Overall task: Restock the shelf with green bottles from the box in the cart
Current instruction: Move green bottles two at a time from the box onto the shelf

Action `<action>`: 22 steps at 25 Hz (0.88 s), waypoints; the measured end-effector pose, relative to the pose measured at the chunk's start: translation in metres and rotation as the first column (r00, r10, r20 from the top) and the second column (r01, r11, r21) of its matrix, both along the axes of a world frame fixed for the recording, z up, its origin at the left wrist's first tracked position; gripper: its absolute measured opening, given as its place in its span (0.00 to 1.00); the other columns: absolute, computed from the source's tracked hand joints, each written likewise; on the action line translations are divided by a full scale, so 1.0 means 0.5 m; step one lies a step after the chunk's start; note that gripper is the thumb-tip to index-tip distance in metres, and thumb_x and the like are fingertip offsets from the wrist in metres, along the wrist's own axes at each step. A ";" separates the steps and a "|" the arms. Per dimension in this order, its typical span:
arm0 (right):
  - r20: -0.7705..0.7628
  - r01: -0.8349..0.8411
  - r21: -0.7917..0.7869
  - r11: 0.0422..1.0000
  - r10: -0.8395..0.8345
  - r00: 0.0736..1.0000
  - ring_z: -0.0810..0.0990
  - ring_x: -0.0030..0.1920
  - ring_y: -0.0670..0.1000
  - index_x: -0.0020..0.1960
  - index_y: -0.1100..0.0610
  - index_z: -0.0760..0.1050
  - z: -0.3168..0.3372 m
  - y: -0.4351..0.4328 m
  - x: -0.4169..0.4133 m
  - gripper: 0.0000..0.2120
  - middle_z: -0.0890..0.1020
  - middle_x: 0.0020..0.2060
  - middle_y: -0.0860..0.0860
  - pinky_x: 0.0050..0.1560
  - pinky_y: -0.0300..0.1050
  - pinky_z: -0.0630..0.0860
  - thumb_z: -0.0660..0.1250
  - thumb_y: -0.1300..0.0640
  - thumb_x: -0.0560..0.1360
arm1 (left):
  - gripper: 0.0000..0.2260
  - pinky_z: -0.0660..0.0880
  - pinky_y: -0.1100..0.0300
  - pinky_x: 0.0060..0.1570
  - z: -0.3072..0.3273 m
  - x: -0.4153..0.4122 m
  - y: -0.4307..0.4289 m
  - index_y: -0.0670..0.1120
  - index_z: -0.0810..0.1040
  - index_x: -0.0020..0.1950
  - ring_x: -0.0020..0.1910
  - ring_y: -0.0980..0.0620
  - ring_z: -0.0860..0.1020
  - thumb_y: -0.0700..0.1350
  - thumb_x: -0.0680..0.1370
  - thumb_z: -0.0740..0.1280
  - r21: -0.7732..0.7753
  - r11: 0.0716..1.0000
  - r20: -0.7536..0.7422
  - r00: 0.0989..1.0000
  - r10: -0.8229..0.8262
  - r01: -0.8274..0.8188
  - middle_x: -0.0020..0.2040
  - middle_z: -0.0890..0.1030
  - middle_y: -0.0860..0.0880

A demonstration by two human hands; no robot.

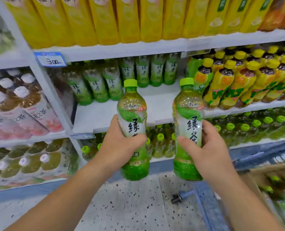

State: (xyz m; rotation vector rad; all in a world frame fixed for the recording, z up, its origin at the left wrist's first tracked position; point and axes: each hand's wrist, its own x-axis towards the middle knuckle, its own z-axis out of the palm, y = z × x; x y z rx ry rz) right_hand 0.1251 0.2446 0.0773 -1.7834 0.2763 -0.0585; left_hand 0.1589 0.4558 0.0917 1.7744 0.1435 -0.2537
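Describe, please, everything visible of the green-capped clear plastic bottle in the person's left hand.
The green-capped clear plastic bottle holds pale yellow-green drink and wears a white-and-green label with black characters. Cap on, it stands roughly upright in the air before the white middle shelf. Only the left hand touches it, gripping its lower middle.

Bare front stretch of the white metal shelf board is open, a wide gap. Left side and back blocked by standing green-label clear plastic bottles. Right side blocked by yellow-capped yellow-label bottles. White upper shelf board caps headroom. Left hand grips left green-capped bottle, right hand grips right green-capped bottle, both just before the gap.
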 end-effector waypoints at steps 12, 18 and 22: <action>0.183 -0.002 -0.034 0.999 0.008 0.983 0.84 0.49 0.42 0.60 0.44 0.72 -0.158 0.109 0.229 0.23 0.85 0.50 0.42 0.54 0.52 0.82 0.76 0.58 0.72 | 0.22 0.74 0.74 0.32 -0.146 0.226 0.069 0.56 0.73 0.55 0.38 0.67 0.80 0.36 0.71 0.76 0.008 0.999 0.352 0.935 0.037 -0.043 0.41 0.83 0.59; 0.395 0.023 -0.104 0.994 0.020 0.918 0.82 0.52 0.41 0.62 0.44 0.70 -0.209 0.106 0.355 0.25 0.82 0.53 0.41 0.55 0.51 0.82 0.77 0.56 0.71 | 0.22 0.77 0.72 0.37 -0.195 0.331 0.053 0.57 0.74 0.55 0.41 0.66 0.81 0.37 0.70 0.77 -0.065 0.995 0.533 0.840 0.104 -0.082 0.43 0.84 0.60; 0.499 0.041 -0.151 0.988 0.040 0.865 0.81 0.51 0.40 0.62 0.46 0.69 -0.239 0.100 0.402 0.24 0.81 0.52 0.41 0.56 0.47 0.80 0.76 0.55 0.72 | 0.22 0.76 0.64 0.45 -0.240 0.369 0.038 0.57 0.76 0.56 0.43 0.65 0.82 0.38 0.69 0.77 -0.111 0.988 0.589 0.794 0.149 -0.103 0.46 0.84 0.60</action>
